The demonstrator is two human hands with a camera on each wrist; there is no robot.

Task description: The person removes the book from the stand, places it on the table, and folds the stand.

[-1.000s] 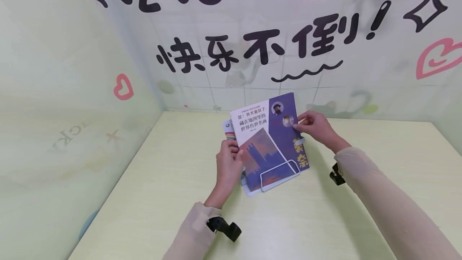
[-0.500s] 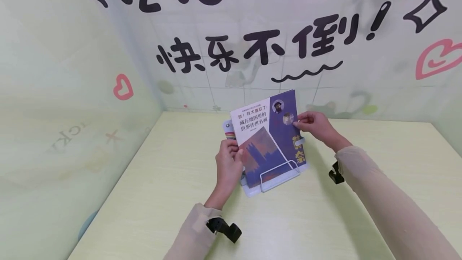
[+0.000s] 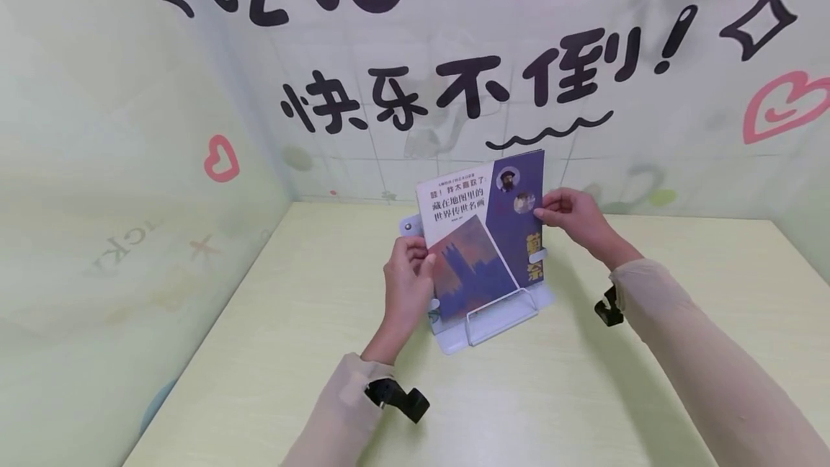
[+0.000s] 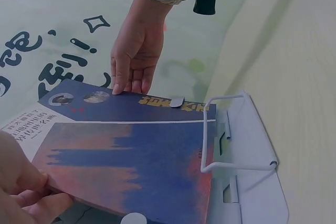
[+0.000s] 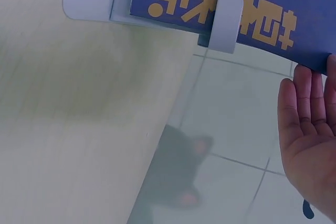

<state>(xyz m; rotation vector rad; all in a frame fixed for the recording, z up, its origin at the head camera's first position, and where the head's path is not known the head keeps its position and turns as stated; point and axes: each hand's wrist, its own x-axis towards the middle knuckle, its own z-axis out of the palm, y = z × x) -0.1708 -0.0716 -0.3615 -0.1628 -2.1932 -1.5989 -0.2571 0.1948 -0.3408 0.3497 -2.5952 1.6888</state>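
Note:
A thin picture book [image 3: 470,236], purple and white with a painted tower on its cover, leans against a white book stand [image 3: 454,341] in the head view. My left hand [image 3: 405,287] pinches the book's left edge between thumb and fingers. At the right edge, my right hand [image 3: 577,222] grips the book with thumb in front and fingertips behind. The stand's wire loop [image 4: 239,166] stands in front of the cover's lower part in the left wrist view. A white side clip [image 5: 227,22] overlaps the cover's right edge in the right wrist view. The stand's back is mostly hidden.
Beneath the stand is a pale yellow table [image 3: 311,308]. A printed wall [image 3: 363,179] with large black characters rises behind it, and a side wall [image 3: 149,236] borders the left. Black cameras [image 3: 398,398] sit on both wrists.
The book has slid upward and straightened on the stand, showing more of the ledge below it. Both hands have moved up slightly with it, the right one also a little rightward.

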